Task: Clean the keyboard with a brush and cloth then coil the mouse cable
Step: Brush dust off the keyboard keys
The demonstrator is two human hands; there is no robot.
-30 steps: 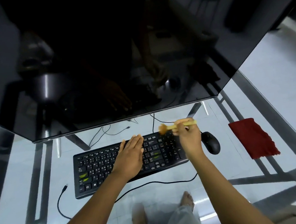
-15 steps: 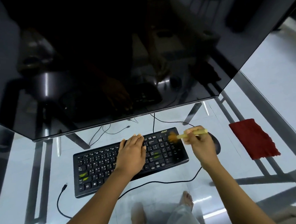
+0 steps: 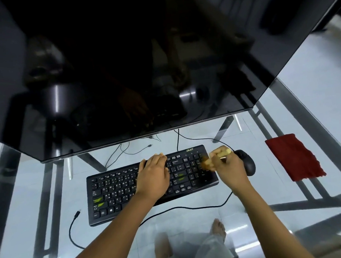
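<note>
A black keyboard (image 3: 117,194) lies on the glass desk. My left hand (image 3: 153,176) rests flat on its middle keys, fingers together. My right hand (image 3: 229,168) grips a small wooden-handled brush (image 3: 224,153), whose blurred bristles touch the number pad at the keyboard's right end. Just right of that hand sits a black mouse (image 3: 247,163), partly hidden by it. The mouse cable (image 3: 182,208) runs loose along the desk in front of the keyboard and ends in a plug at the left. A red cloth (image 3: 293,157) lies flat farther right.
A large dark monitor (image 3: 122,72) overhangs the back of the glass desk (image 3: 221,221). Thin cables (image 3: 125,149) lie behind the keyboard. Through the glass I see the metal desk frame (image 3: 310,202) and my legs and bare feet.
My right hand has carried the brush from the keyboard's back edge down and right onto the number pad, bristles now lower. The left hand has stayed on the keys.
</note>
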